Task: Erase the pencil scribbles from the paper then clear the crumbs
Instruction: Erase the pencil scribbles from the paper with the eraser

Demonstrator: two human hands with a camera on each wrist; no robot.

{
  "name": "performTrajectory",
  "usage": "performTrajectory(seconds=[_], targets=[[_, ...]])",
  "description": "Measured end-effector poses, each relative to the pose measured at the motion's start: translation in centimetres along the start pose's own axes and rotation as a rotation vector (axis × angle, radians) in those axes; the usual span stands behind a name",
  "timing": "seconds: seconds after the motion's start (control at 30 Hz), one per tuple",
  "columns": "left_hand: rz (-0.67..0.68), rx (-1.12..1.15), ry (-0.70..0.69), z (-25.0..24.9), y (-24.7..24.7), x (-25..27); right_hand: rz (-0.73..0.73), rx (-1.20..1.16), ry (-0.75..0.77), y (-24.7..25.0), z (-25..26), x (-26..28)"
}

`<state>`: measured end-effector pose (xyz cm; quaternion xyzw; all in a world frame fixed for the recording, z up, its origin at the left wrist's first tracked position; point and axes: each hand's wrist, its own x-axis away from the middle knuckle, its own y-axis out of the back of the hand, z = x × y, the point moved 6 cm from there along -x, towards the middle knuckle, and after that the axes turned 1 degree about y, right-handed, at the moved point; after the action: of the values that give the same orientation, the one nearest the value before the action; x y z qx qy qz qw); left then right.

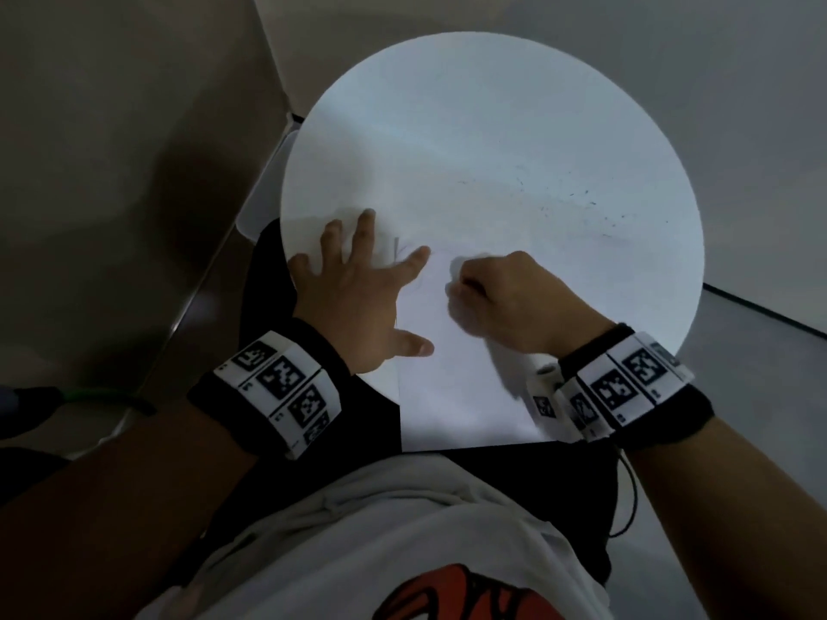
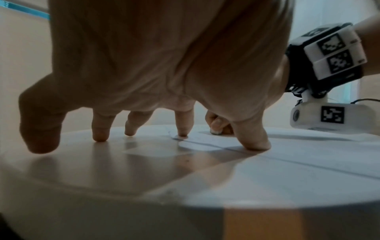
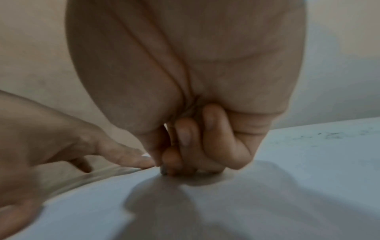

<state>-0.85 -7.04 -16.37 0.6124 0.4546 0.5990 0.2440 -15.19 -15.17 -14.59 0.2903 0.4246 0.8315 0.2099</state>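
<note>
A white sheet of paper (image 1: 452, 396) lies on the round white table (image 1: 492, 105) and hangs over its near edge. My left hand (image 1: 367, 293) is spread flat, its fingertips (image 2: 182, 132) pressing the sheet and the tabletop. Faint pencil strokes (image 1: 398, 250) show beside its index finger. Just to the right, my right hand (image 1: 492, 288) is curled, fingertips down on the paper, pinching a small eraser whose grey tip (image 3: 163, 170) barely shows. Dark eraser crumbs (image 1: 581, 203) are scattered over the table's right half.
The table stands in a corner, with beige walls (image 1: 112, 127) at the left and back. My lap and white shirt (image 1: 402, 530) lie below its near edge. A thin black cable (image 1: 628, 498) hangs from the right wrist band.
</note>
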Motion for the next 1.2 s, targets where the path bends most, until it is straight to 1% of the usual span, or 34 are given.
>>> performTrajectory(seconds=[0.07, 0.1, 0.2, 0.23, 0.27, 0.33, 0.37, 0.4, 0.43, 0.47, 0.5, 0.53, 0.57, 0.6, 0.63, 0.67, 0.7, 0.73, 0.77, 0.8, 0.83, 0.87, 0.9, 0.93, 0.97, 1.0, 1.03, 1.07, 1.1, 1.17, 1.2], targets=[[0.008, 0.032, 0.003, 0.2, -0.3, -0.2, -0.041, 0.043, -0.053, 0.6, -0.5, -0.7], [0.009, 0.049, 0.005, 0.3, -0.5, -0.3, -0.029, 0.048, -0.048, 0.4, -0.1, -0.8], [0.019, 0.078, 0.014, 0.5, -0.8, -0.3, 0.057, 0.024, 0.071, -1.4, 2.0, -0.4], [0.022, 0.089, 0.017, 0.5, -0.8, -0.3, 0.055, 0.029, 0.068, -1.3, 2.0, -0.5], [0.026, 0.102, 0.02, 0.6, -0.9, -0.3, 0.026, 0.039, 0.026, -0.8, 1.3, -0.9], [0.028, 0.117, 0.018, 0.6, -0.9, -0.3, -0.086, 0.037, -0.073, 1.0, 0.2, -1.2], [0.028, 0.116, 0.012, 0.6, -0.9, -0.3, -0.113, 0.005, -0.073, 1.6, 0.5, -1.1], [0.032, 0.112, 0.006, 0.6, -0.9, -0.2, -0.096, -0.076, -0.053, 1.6, 1.4, -0.9], [0.035, 0.107, 0.0, 0.7, -1.0, -0.2, -0.014, -0.212, -0.051, 0.9, 2.4, -0.5], [0.035, 0.104, -0.007, 0.7, -1.0, -0.1, 0.127, -0.404, -0.082, -0.5, 3.5, -0.1], [0.028, 0.108, -0.015, 0.7, -1.1, -0.1, 0.266, -0.641, -0.142, -1.8, 4.2, 0.2], [0.013, 0.118, -0.02, 0.7, -1.1, 0.0, 0.352, -0.895, -0.217, -2.9, 4.3, 0.3], [-0.003, 0.134, -0.019, 0.7, -1.1, 0.1, 0.338, -1.132, -0.284, -3.2, 3.8, -0.1], [-0.018, 0.151, -0.009, 0.7, -1.1, 0.1, 0.228, -1.341, -0.336, -2.9, 2.9, -0.9], [-0.029, 0.166, 0.005, 0.8, -1.1, 0.2, 0.051, -1.517, -0.37, -2.0, 1.8, -1.5], [-0.036, 0.174, 0.02, 0.8, -1.1, 0.3, -0.126, -1.651, -0.377, -1.0, 0.7, -1.9], [-0.037, 0.175, 0.031, 0.8, -1.1, 0.2, -0.226, -1.75, -0.355, -0.4, -0.1, -2.1], [-0.032, 0.17, 0.039, 0.8, -1.2, 0.2, -0.223, -1.829, -0.31, -0.3, -0.1, -2.1], [-0.026, 0.164, 0.041, 0.9, -1.3, 0.1, -0.115, -1.833, -0.284, -0.7, 0.5, -1.9], [-0.018, 0.16, 0.042, 0.9, -1.3, 0.0, 0.061, -1.73, -0.294, -1.7, 1.5, -1.4], [-0.01, 0.157, 0.043, 0.9, -1.4, 0.0, 0.225, -1.563, -0.332, -2.9, 2.1, -1.0], [0.0, 0.153, 0.045, 0.9, -1.4, -0.1, 0.27, -1.442, -0.375, -3.6, 2.1, -1.0], [0.005, 0.149, 0.045, 0.8, -1.5, 0.0, 0.175, -1.433, -0.41, -3.3, 1.5, -1.4], [0.003, 0.149, 0.042, 0.7, -1.4, 0.0, -0.032, -1.512, -0.432, -2.3, 0.2, -2.1], [-0.004, 0.153, 0.033, 0.5, -1.3, 0.1, -0.287, -1.613, -0.46, -0.9, -1.3, -2.4], [-0.01, 0.156, 0.016, 0.3, -1.2, 0.3, -0.493, -1.67, -0.465, 0.4, -2.5, -2.4], [-0.008, 0.156, -0.005, 0.2, -1.0, 0.4, -0.591, -1.634, -0.448, 1.5, -3.1, -2.0], [0.006, 0.151, -0.023, 0.1, -1.0, 0.5, -0.575, -1.536, -0.439, 2.0, -3.1, -1.5], [0.027, 0.142, -0.036, 0.0, -1.0, 0.4, -0.466, -1.382, -0.438, 1.9, -2.5, -0.8], [0.074, 0.111, -0.036, 0.1, -1.2, 0.1, -0.123, -0.944, -0.404, 0.6, -0.7, 0.7], [0.091, 0.096, -0.032, 0.1, -1.3, -0.1, -0.006, -0.699, -0.356, -0.1, -0.1, 1.3]])
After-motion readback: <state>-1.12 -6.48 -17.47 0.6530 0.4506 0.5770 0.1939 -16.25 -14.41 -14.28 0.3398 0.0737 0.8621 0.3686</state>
